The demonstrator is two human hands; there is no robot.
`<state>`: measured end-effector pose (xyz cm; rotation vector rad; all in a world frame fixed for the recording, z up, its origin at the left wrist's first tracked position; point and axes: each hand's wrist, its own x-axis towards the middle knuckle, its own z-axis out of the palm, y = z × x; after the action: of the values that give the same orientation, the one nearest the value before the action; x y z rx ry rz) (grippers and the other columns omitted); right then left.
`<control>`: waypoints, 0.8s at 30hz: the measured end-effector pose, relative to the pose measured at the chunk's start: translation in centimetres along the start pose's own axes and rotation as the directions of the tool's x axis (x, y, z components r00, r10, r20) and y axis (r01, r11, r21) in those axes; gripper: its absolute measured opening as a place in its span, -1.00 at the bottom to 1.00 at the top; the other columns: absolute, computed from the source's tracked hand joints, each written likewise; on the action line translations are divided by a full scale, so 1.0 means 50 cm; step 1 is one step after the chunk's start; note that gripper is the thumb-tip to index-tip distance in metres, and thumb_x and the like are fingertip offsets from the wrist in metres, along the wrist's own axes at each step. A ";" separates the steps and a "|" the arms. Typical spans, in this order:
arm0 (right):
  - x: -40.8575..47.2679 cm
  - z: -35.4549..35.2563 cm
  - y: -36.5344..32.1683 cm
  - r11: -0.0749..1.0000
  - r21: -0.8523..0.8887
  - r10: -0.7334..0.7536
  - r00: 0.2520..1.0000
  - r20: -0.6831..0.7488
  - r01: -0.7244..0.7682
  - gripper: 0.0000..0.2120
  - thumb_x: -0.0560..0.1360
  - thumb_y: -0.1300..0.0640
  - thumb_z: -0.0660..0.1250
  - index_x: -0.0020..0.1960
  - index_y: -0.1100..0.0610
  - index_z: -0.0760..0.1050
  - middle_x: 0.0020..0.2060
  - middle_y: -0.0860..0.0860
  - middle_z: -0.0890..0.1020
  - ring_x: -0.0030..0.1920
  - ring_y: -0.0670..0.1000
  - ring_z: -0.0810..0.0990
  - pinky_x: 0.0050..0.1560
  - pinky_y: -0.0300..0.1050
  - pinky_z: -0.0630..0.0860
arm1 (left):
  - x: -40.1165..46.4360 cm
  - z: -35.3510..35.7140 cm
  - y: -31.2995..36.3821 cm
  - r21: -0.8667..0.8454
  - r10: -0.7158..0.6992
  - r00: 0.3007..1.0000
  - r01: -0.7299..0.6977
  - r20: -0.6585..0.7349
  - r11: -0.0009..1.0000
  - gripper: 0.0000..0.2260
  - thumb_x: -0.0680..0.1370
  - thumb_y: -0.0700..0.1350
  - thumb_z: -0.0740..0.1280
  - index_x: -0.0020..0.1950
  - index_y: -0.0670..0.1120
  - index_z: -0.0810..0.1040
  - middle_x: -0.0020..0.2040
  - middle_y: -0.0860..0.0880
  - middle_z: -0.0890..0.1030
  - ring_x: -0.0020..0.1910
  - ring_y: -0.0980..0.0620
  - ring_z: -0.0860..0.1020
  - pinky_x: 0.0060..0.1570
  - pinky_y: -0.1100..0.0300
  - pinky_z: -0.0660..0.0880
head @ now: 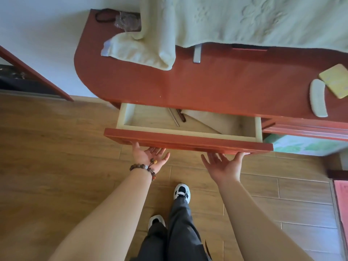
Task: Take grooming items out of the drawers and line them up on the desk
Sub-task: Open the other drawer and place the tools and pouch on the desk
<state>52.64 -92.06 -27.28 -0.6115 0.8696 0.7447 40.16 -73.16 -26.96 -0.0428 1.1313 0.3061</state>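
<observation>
Both upturned hands [148, 157] [224, 166] cup the glossy red-brown drawer [188, 143] front's underside.

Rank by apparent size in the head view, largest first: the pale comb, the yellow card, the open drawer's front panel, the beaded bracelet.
1. Drawer front panel
2. Yellow card and pale comb: look alike, and the card is cut off by the frame edge
3. Beaded bracelet
</observation>
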 end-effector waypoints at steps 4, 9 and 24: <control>-0.047 -0.051 0.028 1.000 0.003 -0.019 1.000 0.008 0.019 -0.05 0.31 -0.49 0.23 0.42 0.18 0.25 0.28 0.18 0.47 0.27 0.15 0.48 0.35 0.27 0.31 | -0.040 -0.055 -0.024 -0.029 -0.005 1.000 0.004 -0.017 1.000 -0.33 0.54 0.31 0.05 0.39 -0.21 0.27 0.34 -0.20 0.41 0.36 -0.19 0.37 0.34 -0.23 0.27; -0.093 -0.109 0.053 1.000 0.012 -0.023 1.000 -0.017 0.023 -0.04 0.32 -0.50 0.20 0.44 0.19 0.22 0.32 0.18 0.43 0.33 0.16 0.43 0.33 0.26 0.31 | -0.082 -0.119 -0.055 -0.049 -0.022 0.999 0.021 -0.029 0.999 -0.36 0.55 0.30 0.03 0.35 -0.21 0.31 0.34 -0.19 0.42 0.38 -0.17 0.35 0.34 -0.22 0.26; -0.160 -0.187 0.088 0.999 0.031 -0.012 0.997 -0.074 0.015 -0.02 0.33 -0.51 0.16 0.53 0.10 0.08 0.44 0.15 0.30 0.46 0.12 0.27 0.43 0.27 0.17 | -0.133 -0.207 -0.091 -0.044 -0.008 0.998 0.006 -0.059 0.999 -0.26 0.53 0.35 0.00 0.52 -0.16 0.16 0.50 -0.15 0.27 0.47 -0.13 0.25 0.40 -0.19 0.19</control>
<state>41.59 -98.87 -26.07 -0.6192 0.9426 0.6986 29.60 -80.92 -26.00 -0.0955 1.1830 0.3254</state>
